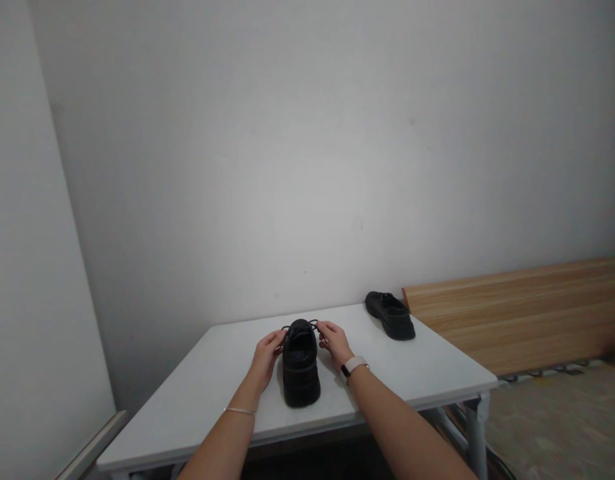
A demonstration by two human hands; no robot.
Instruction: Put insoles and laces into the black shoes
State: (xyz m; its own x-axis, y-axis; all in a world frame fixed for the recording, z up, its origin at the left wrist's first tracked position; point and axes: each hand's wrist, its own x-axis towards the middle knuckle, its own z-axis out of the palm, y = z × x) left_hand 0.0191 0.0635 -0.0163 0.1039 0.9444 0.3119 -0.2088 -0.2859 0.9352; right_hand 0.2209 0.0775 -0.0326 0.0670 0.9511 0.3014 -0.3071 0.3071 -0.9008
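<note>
A black lace-up shoe [301, 377] stands upright on the white table, its heel towards me and its toe towards the wall. My left hand [268, 351] is at the shoe's left side, thumb and fingers pinched on a black shoelace. On the other side my right hand [334, 339] pinches the lace [313, 323] that comes out to the right. Both laces spread outwards from the top of the shoe. The toe is mostly hidden behind the shoe's collar.
A second black shoe [391, 316] rests at the table's back right. The white table [187, 393] reaches to a pale wall [307, 167]. A wooden board [517, 313] stands along the wall at the right, beside a patterned mattress-like surface [562, 420].
</note>
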